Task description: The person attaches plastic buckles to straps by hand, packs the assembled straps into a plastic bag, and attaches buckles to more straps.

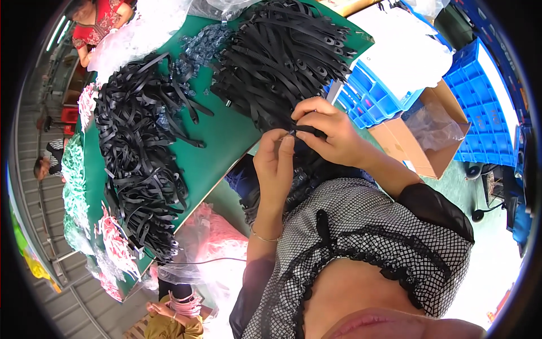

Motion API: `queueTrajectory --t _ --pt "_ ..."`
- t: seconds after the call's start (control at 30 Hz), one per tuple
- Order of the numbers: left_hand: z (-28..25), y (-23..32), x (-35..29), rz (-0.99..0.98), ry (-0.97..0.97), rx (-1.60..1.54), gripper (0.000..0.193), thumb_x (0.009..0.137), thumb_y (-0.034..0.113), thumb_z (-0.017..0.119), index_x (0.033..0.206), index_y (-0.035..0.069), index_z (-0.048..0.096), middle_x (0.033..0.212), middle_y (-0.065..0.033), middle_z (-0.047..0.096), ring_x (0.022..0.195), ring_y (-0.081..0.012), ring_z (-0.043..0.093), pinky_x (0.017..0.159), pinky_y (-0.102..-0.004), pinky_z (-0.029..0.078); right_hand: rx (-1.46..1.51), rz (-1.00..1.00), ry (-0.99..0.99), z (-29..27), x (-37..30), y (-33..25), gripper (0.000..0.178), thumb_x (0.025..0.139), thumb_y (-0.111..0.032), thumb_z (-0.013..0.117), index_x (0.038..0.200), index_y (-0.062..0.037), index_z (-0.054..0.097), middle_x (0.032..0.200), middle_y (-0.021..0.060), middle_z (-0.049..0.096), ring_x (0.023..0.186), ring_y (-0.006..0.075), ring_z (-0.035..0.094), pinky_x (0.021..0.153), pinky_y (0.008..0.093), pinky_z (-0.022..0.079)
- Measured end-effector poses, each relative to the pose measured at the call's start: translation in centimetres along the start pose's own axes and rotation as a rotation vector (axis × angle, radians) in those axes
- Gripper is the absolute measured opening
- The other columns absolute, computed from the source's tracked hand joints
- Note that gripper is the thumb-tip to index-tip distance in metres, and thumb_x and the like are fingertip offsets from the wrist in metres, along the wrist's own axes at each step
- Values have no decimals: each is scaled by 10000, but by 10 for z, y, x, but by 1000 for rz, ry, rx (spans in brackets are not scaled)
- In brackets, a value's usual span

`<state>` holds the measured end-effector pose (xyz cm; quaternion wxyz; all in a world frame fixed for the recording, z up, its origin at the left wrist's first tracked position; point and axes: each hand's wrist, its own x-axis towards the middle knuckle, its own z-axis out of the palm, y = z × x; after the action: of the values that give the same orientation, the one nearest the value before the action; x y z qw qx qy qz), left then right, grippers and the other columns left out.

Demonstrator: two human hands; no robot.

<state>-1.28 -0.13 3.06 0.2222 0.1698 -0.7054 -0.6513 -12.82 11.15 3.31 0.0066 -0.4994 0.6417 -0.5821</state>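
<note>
Close in front of me, above the near edge of the table, my two hands meet at the fingertips. My right hand [330,133] pinches a black strap [312,130], whose loose end shows under the fingers. Thumb and forefinger of my left hand [275,161] are pressed together at the strap's other end, around a small dark piece too tiny to make out. Just beyond my hands lies a big pile of black straps [282,53]. A second heap of black straps [138,141] spreads along the left. Small clear bluish plastic pieces [200,45] are piled between the two.
Everything lies on a green table [220,135]. To the right stand blue crates [480,107] and an open cardboard box [418,133] with clear plastic inside. Pink straps in a plastic bag [217,231] sit below the table edge. Other people [101,22] are at the far left.
</note>
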Motion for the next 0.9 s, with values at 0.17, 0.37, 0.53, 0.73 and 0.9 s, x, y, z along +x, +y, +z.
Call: queueTrajectory --t 0.17,0.37,0.53,0.73,0.9 --pt "-11 -8 5 -91 -161 -192 124 867 114 533 930 7 547 730 6 533 634 -44 469 549 -181 368 1136 443 -60 -5 -6 0 99 848 -67 540 832 30 553 992 34 467 585 35 360 507 188 286" --pt "-5 9 9 -81 -227 -228 118 869 61 499 969 10 536 809 -20 553 703 -90 536 601 -218 413 845 542 -61 -5 -6 3 173 880 -156 521 908 12 548 893 21 509 589 50 396 530 196 336" --pt "-7 4 16 -212 -280 -593 119 881 74 475 977 25 525 855 -29 547 718 -101 526 626 -237 419 621 609 -153 -9 -9 -6 190 815 -118 617 945 4 551 820 7 539 676 71 509 632 207 421" --pt "3 11 14 -236 -280 -712 105 873 118 487 918 28 516 849 -60 562 727 -137 525 672 -254 412 559 373 -119 -9 -9 -6 201 761 -37 662 919 20 553 811 42 536 697 120 595 654 206 461" --pt "4 5 12 -260 -410 -890 131 830 151 540 832 26 499 858 -108 577 731 -170 535 716 -285 407 727 346 -79 -7 -15 -9 152 792 -27 624 911 33 551 819 57 528 672 108 577 597 217 451"
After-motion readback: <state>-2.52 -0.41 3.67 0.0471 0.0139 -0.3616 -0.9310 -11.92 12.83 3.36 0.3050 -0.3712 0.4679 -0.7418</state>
